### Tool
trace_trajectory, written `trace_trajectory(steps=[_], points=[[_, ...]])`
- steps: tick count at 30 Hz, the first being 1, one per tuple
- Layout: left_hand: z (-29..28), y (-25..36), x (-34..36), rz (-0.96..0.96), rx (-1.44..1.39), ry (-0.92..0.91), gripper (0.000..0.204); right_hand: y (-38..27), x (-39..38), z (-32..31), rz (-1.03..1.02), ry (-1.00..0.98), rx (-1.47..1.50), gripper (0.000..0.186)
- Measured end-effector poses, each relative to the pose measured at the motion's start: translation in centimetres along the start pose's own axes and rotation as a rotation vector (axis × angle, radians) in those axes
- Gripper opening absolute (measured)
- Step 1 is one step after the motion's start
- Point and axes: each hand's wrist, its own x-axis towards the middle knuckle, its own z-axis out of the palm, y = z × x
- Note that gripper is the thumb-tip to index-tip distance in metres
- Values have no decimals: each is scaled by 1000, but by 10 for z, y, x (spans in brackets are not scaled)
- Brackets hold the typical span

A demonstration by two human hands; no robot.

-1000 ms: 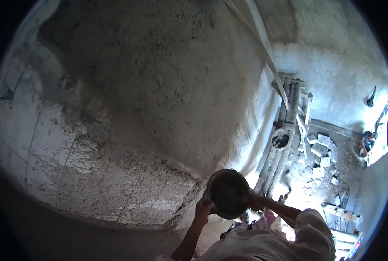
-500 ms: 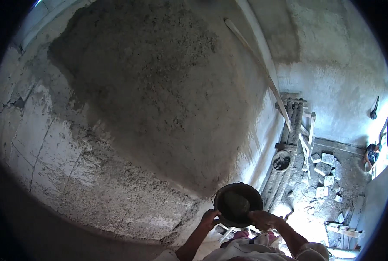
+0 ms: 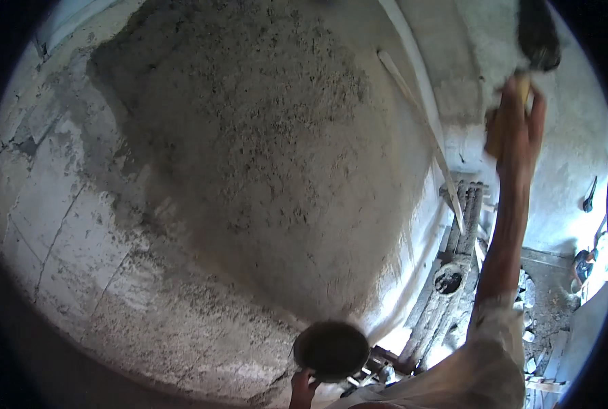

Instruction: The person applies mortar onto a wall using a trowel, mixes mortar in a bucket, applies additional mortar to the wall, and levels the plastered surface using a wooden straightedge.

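My left hand (image 3: 305, 383) grips the near rim of a dark round bucket (image 3: 332, 350), held low in front of me. What lies inside the bucket is too dark to make out. My right hand (image 3: 517, 133) is raised high at the upper right, closed round the pale wooden handle of a trowel (image 3: 540, 42). The trowel's dark blade points up and away, slightly blurred. Ahead stands a wall with a broad patch of dark, rough wet mortar (image 3: 249, 129); paler, cracked wall (image 3: 65, 238) shows at its left.
A long wooden board (image 3: 423, 129) leans along the wall corner. Below it, a plank scaffold (image 3: 437, 317) carries a second bucket (image 3: 448, 279) with dark contents. Another person (image 3: 582, 266) is low at the far right. Wood pieces (image 3: 546, 385) lie on the floor below.
My right hand has swung from the bucket up to the upper right, bringing the trowel into sight. The bucket, in my left hand, has shifted left and lower in view. The view has also shifted somewhat.
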Motion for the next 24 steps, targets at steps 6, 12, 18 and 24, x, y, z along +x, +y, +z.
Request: trace_trajectory(steps=[6, 12, 18, 24], points=[[-9, 0, -33, -709, -772, 302, 28, -14, 140, 130, -566, 367, -124, 62], [-22, 10, 21, -776, -821, 250, 34, 68, 122, 377, -589, 282, -411, 33], [-33, -2, 11, -792, -733, 302, 41, -173, -302, 408, -274, -1108, 683, 37], [-30, -20, 0, -688, -587, 239, 47, -109, -348, 201, -68, -1548, 1147, 50]])
